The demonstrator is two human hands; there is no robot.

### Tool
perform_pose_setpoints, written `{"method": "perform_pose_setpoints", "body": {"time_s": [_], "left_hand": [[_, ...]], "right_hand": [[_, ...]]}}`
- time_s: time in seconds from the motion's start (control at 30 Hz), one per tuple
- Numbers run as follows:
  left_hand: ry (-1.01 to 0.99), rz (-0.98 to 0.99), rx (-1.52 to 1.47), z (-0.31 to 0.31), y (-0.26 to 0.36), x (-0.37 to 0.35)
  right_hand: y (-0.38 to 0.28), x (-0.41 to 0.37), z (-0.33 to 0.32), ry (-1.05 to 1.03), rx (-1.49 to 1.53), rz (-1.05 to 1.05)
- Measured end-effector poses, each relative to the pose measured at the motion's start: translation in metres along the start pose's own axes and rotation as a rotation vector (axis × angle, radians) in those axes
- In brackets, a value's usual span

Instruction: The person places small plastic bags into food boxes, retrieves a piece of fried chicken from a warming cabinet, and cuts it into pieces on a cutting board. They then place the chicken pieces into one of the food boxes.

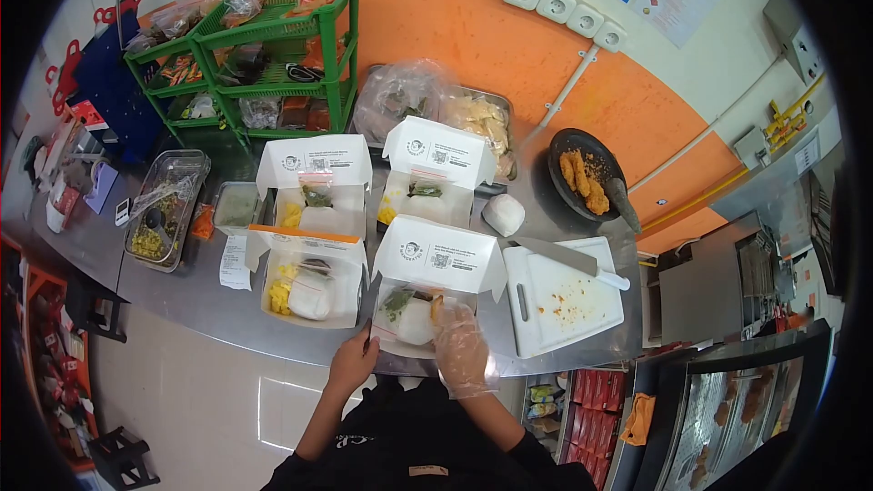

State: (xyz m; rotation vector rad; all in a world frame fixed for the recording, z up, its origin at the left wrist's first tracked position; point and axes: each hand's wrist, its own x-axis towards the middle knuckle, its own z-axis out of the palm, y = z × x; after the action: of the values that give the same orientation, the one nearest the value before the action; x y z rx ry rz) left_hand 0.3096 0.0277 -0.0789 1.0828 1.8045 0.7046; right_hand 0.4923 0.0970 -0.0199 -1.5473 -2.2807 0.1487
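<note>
My right hand [462, 345], in a clear plastic glove, is over the right side of the front right open box [439, 256]; its fingers close round a brown fried piece [437, 310]. In that box lie a wrapped rice portion [415, 322] and a packet with green leaves [397, 302]. My bare left hand [355, 362] is at the box's front left corner, fingers bent against its edge. Three more open boxes stand around, among them the front left box [314, 309] with yellow pieces [280, 293] and wrapped rice [311, 295].
A white cutting board [573, 318] with a knife [568, 259] lies at the right, a stone mortar [582, 141] with fried pieces behind it. A wrapped ball [503, 215] sits near the boxes. Green racks [273, 87], a plastic tray [186, 164] and a receipt [235, 262] are at the left.
</note>
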Motion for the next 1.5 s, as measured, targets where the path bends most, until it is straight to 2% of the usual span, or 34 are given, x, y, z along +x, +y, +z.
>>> {"method": "perform_pose_setpoints", "body": {"time_s": [0.13,0.2,0.23,0.3,0.33,0.43,0.5,0.53,0.57,0.63,0.67,0.73,0.77,0.83,0.97,1.03,1.17,1.23,1.27,1.3,1.37,1.43,1.5], "left_hand": [[-0.016,0.018,0.009,0.001,-0.004,0.002],[-0.01,0.013,-0.004,0.002,-0.008,0.003],[-0.009,0.013,-0.006,0.002,-0.006,0.002],[-0.01,0.016,-0.008,0.003,-0.006,0.002],[-0.007,0.02,-0.001,0.004,-0.007,0.002],[-0.01,0.047,0.022,0.002,-0.01,0.003],[-0.014,0.073,0.037,0.001,-0.011,0.003],[-0.018,0.076,0.044,0.001,-0.012,0.003],[-0.02,0.08,0.051,0.0,-0.013,0.003],[-0.033,0.077,0.018,-0.001,-0.011,0.002],[-0.048,0.067,-0.016,-0.002,-0.01,0.002],[-0.054,0.073,-0.039,-0.004,-0.006,0.001],[-0.063,0.08,-0.061,-0.004,-0.005,0.0],[-0.069,0.094,-0.035,-0.002,-0.013,0.003],[-0.062,0.102,-0.034,-0.006,-0.002,0.001],[-0.055,0.105,-0.022,-0.004,-0.007,0.003],[-0.035,0.088,-0.007,-0.002,-0.011,0.004],[-0.032,0.07,0.022,-0.004,-0.007,0.002],[-0.026,0.049,0.049,-0.004,-0.006,0.002],[-0.031,0.053,0.049,-0.001,-0.007,0.003],[0.086,0.018,0.091,0.005,-0.008,0.002],[0.111,0.018,0.137,0.007,-0.004,-0.003],[0.141,0.024,0.18,0.009,0.001,-0.006]], "right_hand": [[0.012,-0.01,0.032,-0.138,-0.08,-0.006],[0.02,-0.015,0.04,-0.09,0.116,0.053],[0.018,-0.014,0.036,-0.092,0.116,0.048],[0.013,-0.011,0.026,-0.173,-0.102,-0.004],[0.013,-0.009,0.029,-0.17,-0.104,-0.005],[-0.004,0.002,0.031,-0.122,0.024,-0.109],[-0.032,0.016,0.006,-0.207,-0.187,-0.455],[-0.03,0.013,0.031,-0.196,-0.355,-0.481],[-0.021,0.011,0.05,-0.19,-0.357,-0.48],[-0.01,0.01,0.074,-0.235,-0.166,-0.341],[-0.016,0.017,0.055,-0.233,-0.167,-0.344],[-0.016,0.031,0.013,-0.089,0.206,-0.09],[-0.005,0.035,0.007,-0.093,0.206,-0.093],[0.018,0.04,-0.003,0.002,0.603,0.133],[0.044,0.044,-0.006,-0.009,0.465,0.185],[0.05,0.038,0.007,-0.038,0.257,0.133],[0.039,0.032,0.02,-0.11,0.182,0.192],[0.032,0.036,0.017,-0.184,0.235,0.347],[0.036,0.036,0.023,-0.18,0.232,0.35],[0.044,0.037,0.033,-0.188,0.247,0.296],[0.045,0.042,0.026,-0.187,0.259,0.25],[0.047,0.051,0.007,-0.316,0.197,0.174],[0.051,0.052,-0.019,-0.25,0.164,0.118]]}}
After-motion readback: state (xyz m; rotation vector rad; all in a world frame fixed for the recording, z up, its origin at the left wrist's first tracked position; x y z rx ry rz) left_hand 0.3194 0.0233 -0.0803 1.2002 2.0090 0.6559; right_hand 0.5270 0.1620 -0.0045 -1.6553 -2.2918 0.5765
